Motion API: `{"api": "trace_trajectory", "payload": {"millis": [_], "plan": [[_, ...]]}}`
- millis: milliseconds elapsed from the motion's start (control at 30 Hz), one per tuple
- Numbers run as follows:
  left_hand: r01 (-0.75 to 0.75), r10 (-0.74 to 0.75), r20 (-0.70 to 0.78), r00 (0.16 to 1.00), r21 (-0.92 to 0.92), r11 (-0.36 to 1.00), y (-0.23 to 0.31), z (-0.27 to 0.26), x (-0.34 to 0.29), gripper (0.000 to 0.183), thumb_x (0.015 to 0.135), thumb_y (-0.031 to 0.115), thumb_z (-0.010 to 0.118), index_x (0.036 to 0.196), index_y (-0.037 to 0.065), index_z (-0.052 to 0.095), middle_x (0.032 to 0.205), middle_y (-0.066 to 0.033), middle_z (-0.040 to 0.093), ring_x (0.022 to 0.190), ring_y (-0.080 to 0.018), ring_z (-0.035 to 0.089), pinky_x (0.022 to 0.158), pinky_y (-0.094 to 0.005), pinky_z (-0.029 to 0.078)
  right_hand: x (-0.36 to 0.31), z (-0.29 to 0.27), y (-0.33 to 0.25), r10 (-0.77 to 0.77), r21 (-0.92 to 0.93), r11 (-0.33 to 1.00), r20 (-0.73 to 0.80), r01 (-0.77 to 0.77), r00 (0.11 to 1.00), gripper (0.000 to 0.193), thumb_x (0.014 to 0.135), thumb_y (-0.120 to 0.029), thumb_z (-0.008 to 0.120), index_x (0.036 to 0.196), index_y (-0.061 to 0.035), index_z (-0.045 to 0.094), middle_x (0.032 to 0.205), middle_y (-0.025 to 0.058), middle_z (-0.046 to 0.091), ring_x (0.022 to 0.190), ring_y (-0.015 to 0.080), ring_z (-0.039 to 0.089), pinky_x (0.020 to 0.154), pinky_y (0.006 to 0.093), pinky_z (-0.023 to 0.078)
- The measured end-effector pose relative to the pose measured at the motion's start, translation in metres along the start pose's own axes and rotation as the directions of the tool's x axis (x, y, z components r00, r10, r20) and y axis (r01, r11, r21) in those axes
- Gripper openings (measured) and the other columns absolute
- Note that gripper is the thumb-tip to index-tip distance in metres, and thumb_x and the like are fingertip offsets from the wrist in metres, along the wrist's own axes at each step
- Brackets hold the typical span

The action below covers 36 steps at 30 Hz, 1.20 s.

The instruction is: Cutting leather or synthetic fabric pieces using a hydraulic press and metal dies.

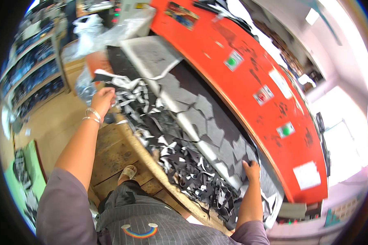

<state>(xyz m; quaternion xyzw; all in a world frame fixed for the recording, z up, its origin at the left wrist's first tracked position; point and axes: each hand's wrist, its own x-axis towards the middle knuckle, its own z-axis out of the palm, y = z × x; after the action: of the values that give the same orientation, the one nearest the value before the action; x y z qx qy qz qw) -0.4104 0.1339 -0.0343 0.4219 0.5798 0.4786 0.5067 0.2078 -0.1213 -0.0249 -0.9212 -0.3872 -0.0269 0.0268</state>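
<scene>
Stocked shelves [58, 57] filled the upper left beside a tan floor [47, 122], while a bright window [345, 136] lit pale pinkish walls [342, 61] at right.

Just beside your left grip [106, 98], the scraps [180, 157] look like matt cloth with ragged edges. The bangles [95, 113] right behind that grip look like smooth, shiny metal. By your right grip [251, 168], the sheet [198, 118] is matt and cloth-like; past it, the panel [243, 85] looks like painted metal, slightly glossy but scuffed, bearing matt paper [306, 175]. Below your left grip, the planks [114, 148] are stained, rough wood; beyond it, the bag [88, 28] is crinkled, glossy plastic.
</scene>
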Motion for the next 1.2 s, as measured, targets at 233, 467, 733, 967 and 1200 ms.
{"api": "trace_trajectory", "payload": {"millis": [233, 467, 733, 967, 1200], "plan": [[-0.449, 0.286, 0.416, 0.863, 0.372, 0.812, 0.052, 0.175, 0.152, 0.023, 0.086, 0.020, 0.064, 0.099, 0.001, 0.066, 0.082, -0.0088, 0.067, 0.076, -0.0171, 0.063, 0.071, -0.0304, 0.050, 0.046, 0.009, -0.014, 0.114, 0.102, 0.988, 0.049, -0.118, 0.992, 0.043, 0.087, -0.042, 0.061, 0.101, -0.0009, 0.058, 0.095, 0.0250, 0.065, 0.093, 0.0443, 0.061, 0.081, 0.0489, 0.048], [-0.564, 0.504, 0.384, 0.774, 0.779, 0.273, 0.039, 0.243, 0.256, 0.036, 0.080, 0.025, 0.071, 0.103, -0.001, 0.063, 0.099, -0.0209, 0.064, 0.097, -0.0374, 0.060, 0.087, -0.0413, 0.047, 0.030, 0.019, -0.036, 0.201, -0.047, 0.978, -0.039, -0.202, 0.979, 0.030, 0.094, -0.033, 0.052, 0.090, -0.0035, 0.054, 0.085, 0.0238, 0.065, 0.086, 0.0446, 0.061, 0.075, 0.0521, 0.045], [-0.563, 0.177, 0.537, 0.825, 0.750, 0.348, 0.041, 0.253, 0.282, 0.028, 0.086, 0.022, 0.065, 0.099, -0.003, 0.060, 0.098, -0.0244, 0.064, 0.099, -0.0426, 0.059, 0.086, -0.0445, 0.048, -0.011, 0.018, -0.024, 0.128, -0.079, 0.987, -0.110, -0.137, 0.986, 0.027, 0.090, -0.031, 0.057, 0.084, -0.0048, 0.057, 0.077, 0.0208, 0.059, 0.082, 0.0397, 0.055, 0.072, 0.0489, 0.041], [-0.549, 0.079, 0.575, 0.814, 0.720, 0.424, 0.044, 0.225, 0.227, 0.028, 0.084, 0.019, 0.067, 0.098, -0.002, 0.054, 0.092, -0.0253, 0.062, 0.092, -0.0449, 0.059, 0.080, -0.0468, 0.046, -0.015, 0.002, 0.029, 0.249, -0.237, 0.931, -0.146, -0.278, 0.957, 0.030, 0.088, -0.036, 0.060, 0.087, -0.0059, 0.060, 0.085, 0.0158, 0.065, 0.085, 0.0380, 0.059, 0.074, 0.0488, 0.044], [-0.607, 0.357, 0.523, 0.774, 0.774, 0.180, 0.068, 0.211, 0.164, 0.036, 0.077, 0.016, 0.072, 0.105, 0.002, 0.055, 0.110, -0.0185, 0.059, 0.104, -0.0381, 0.055, 0.088, -0.0461, 0.043, -0.005, -0.048, 0.065, 0.313, 0.524, 0.799, 0.056, -0.294, 0.948, 0.039, 0.083, -0.023, 0.070, 0.118, -0.0078, 0.063, 0.112, 0.0140, 0.066, 0.084, 0.0202, 0.066, 0.076, 0.0327, 0.051]]}}
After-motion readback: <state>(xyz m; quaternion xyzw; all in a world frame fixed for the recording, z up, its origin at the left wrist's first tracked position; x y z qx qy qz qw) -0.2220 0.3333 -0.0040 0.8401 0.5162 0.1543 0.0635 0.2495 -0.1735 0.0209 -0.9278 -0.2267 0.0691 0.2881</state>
